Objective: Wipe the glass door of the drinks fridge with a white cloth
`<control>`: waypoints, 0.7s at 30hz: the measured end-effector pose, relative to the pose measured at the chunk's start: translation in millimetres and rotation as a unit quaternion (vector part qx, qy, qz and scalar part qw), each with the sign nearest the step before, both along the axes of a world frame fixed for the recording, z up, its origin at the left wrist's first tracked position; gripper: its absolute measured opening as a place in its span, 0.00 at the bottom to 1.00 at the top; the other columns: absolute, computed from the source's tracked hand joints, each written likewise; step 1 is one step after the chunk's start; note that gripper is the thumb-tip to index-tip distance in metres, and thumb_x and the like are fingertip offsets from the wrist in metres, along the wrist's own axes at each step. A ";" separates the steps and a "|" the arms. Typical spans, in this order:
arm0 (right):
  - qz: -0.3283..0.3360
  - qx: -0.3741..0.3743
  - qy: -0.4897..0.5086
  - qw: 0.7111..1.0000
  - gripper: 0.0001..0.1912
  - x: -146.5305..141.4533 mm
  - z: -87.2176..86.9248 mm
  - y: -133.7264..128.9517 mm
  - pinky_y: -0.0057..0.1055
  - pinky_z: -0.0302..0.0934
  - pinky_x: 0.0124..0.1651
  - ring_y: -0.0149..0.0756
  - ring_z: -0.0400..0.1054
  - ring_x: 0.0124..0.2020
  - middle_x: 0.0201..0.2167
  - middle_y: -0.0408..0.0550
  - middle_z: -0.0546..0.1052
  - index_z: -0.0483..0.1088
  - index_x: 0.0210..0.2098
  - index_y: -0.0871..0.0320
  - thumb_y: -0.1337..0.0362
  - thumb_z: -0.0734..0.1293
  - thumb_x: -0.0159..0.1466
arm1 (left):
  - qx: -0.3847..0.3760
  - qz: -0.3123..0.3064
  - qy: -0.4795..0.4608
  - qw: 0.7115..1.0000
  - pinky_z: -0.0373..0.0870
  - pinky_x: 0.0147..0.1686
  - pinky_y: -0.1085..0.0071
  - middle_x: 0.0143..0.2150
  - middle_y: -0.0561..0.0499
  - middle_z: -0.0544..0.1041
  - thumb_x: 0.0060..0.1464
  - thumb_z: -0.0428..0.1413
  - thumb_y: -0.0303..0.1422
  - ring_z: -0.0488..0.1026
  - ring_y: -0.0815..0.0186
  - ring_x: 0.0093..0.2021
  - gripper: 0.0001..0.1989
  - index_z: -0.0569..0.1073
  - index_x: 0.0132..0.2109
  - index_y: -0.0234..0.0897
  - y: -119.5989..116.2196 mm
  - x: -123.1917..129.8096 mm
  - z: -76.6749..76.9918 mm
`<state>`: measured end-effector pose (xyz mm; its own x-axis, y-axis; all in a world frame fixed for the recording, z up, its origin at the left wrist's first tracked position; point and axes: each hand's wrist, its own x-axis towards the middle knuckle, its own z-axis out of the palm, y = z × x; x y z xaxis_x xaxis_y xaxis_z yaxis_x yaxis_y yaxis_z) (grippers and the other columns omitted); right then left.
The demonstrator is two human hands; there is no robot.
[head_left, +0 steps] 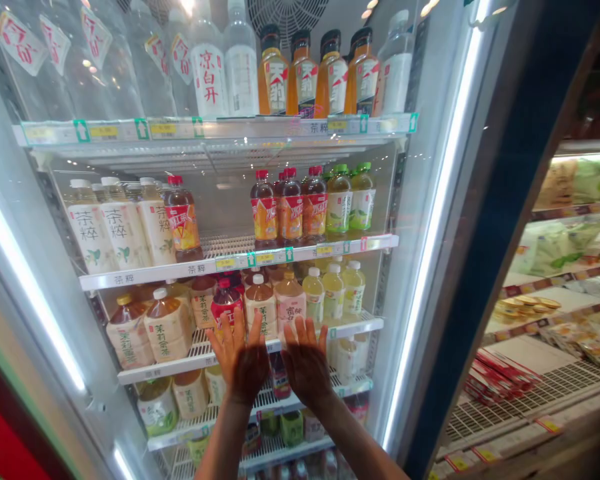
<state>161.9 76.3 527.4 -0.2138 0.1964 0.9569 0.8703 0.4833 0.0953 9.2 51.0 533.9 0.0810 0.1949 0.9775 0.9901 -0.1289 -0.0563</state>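
Both my hands reach forward, side by side, before the shelves of a lit drinks fridge. My left hand [245, 363] has its fingers spread and holds nothing; a red-capped bottle [226, 303] shows just beyond its fingertips. My right hand [306, 367] is also flat with fingers apart, in front of a pink-labelled bottle [291, 300]. Between the two hands stands a white-capped tea bottle [259, 300]. Whether either palm touches anything cannot be made out. The hands cover part of the lower shelves.
Above, the second shelf [240, 259] bears white-labelled tea bottles [85, 230] and red-labelled bottles [264, 213]. Large clear bottles [210, 73] and amber bottles [305, 77] stand on the top shelf [230, 128]. At the right, beyond a dark frame [485, 220], an open display holds red packets [503, 377].
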 end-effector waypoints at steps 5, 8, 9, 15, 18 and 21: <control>-0.053 -0.019 0.079 0.995 0.39 -9.6 47.7 7.0 0.68 0.30 0.74 0.54 0.29 0.77 0.76 0.61 0.38 0.32 0.76 0.64 0.65 0.57 0.74 | -0.003 -0.043 0.017 0.999 0.45 0.72 0.35 0.73 0.40 0.58 0.61 0.54 0.28 0.51 0.48 0.75 0.34 0.57 0.72 0.45 1.2 -7.0 -2.0; -0.063 -0.004 0.080 0.995 0.37 -19.6 29.4 -0.6 0.63 0.30 0.75 0.51 0.28 0.77 0.77 0.56 0.34 0.31 0.76 0.63 0.65 0.54 0.74 | -0.005 -0.057 0.006 0.998 0.41 0.72 0.34 0.72 0.40 0.61 0.61 0.55 0.28 0.53 0.47 0.74 0.33 0.60 0.71 0.45 4.8 -8.7 -1.4; -0.064 0.007 0.070 0.995 0.36 -22.7 15.2 -4.5 0.60 0.29 0.76 0.48 0.27 0.77 0.77 0.53 0.33 0.31 0.76 0.62 0.65 0.53 0.74 | -0.004 -0.058 0.002 0.998 0.40 0.72 0.34 0.71 0.39 0.61 0.61 0.55 0.28 0.54 0.47 0.74 0.32 0.60 0.71 0.45 6.0 -9.0 -1.2; -0.064 0.016 0.031 0.997 0.37 -4.7 31.5 10.6 0.59 0.28 0.76 0.43 0.25 0.78 0.78 0.47 0.35 0.25 0.76 0.56 0.62 0.51 0.75 | -0.011 -0.069 0.003 0.998 0.42 0.71 0.34 0.70 0.41 0.64 0.61 0.55 0.29 0.58 0.48 0.73 0.31 0.63 0.69 0.48 6.8 -11.4 -2.1; -0.070 -0.009 0.045 0.996 0.39 6.5 67.2 24.5 0.64 0.27 0.75 0.46 0.24 0.78 0.78 0.50 0.33 0.19 0.75 0.54 0.62 0.52 0.75 | -0.019 -0.066 0.004 0.998 0.43 0.71 0.34 0.71 0.41 0.62 0.61 0.55 0.29 0.56 0.48 0.73 0.31 0.62 0.69 0.48 4.2 -11.4 -2.4; -0.071 -0.004 0.045 0.996 0.38 -1.5 40.2 11.5 0.61 0.28 0.76 0.43 0.22 0.77 0.77 0.48 0.28 0.21 0.75 0.55 0.63 0.51 0.75 | -0.021 -0.060 0.006 0.998 0.45 0.71 0.34 0.71 0.41 0.62 0.61 0.55 0.28 0.55 0.48 0.74 0.31 0.62 0.70 0.48 2.6 -10.4 -2.4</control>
